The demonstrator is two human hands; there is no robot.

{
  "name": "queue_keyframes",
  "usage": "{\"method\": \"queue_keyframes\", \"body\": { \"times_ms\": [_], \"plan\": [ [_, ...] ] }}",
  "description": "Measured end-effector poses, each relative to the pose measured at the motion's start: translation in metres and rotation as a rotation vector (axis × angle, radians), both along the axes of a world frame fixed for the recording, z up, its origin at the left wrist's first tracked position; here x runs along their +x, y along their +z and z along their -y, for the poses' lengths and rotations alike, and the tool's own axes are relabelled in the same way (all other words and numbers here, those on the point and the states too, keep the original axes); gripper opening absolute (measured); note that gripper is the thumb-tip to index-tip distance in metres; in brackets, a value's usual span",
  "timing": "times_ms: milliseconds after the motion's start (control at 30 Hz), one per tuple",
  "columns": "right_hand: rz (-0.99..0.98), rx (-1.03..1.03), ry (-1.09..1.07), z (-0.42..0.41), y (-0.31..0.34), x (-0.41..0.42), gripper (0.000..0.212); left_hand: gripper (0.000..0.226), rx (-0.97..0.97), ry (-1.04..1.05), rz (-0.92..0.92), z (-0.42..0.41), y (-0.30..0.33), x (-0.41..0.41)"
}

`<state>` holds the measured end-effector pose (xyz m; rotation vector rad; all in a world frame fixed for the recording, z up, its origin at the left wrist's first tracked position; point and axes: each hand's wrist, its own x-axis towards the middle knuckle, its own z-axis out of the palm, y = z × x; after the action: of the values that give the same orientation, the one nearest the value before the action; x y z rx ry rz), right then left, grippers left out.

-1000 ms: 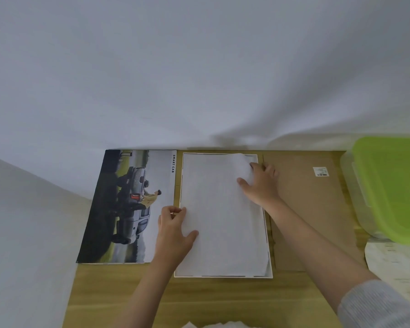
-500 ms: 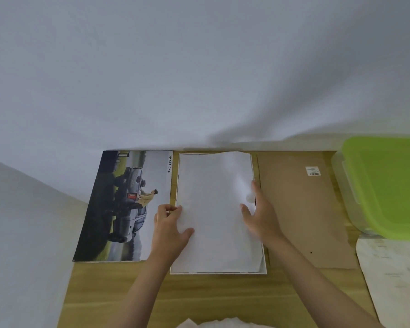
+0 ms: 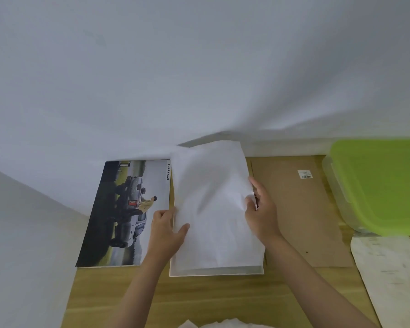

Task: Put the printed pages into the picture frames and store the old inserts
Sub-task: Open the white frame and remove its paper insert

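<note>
Wooden desk (image 3: 199,301): both hands pinch white sheet (image 3: 213,209) edges, left hand (image 3: 167,229), right hand (image 3: 262,215), lifting it clear of white frame (image 3: 216,272), probably for removal.

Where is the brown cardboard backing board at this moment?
In the head view, the flat brown cardboard backing board lies right of centre, between the white picture frame and the green-lidded plastic box.

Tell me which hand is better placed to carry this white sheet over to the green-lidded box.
Probably the right hand. It grips the white sheet's right edge, nearer the green-lidded box at far right. The left hand pinches the opposite edge, beside the car poster.
</note>
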<state>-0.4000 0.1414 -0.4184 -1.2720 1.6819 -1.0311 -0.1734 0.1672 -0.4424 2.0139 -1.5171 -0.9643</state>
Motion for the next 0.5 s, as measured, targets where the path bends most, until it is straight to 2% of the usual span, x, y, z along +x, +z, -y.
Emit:
{"method": "queue_keyframes", "body": {
  "times_ms": [133,367,500],
  "plan": [
    [0.074,-0.043,-0.029,-0.007,0.006,-0.008,0.053,0.055,-0.024,-0.019,-0.077,-0.005,0.010,-0.002],
    [0.190,-0.146,-0.130,-0.036,0.015,-0.029,0.050,0.048,-0.101,0.056,-0.424,-0.018,0.028,-0.007],
    [0.272,-0.137,-0.217,-0.050,0.014,-0.046,0.051,0.048,-0.140,0.032,-0.449,-0.019,0.038,-0.014]
  ]
}}
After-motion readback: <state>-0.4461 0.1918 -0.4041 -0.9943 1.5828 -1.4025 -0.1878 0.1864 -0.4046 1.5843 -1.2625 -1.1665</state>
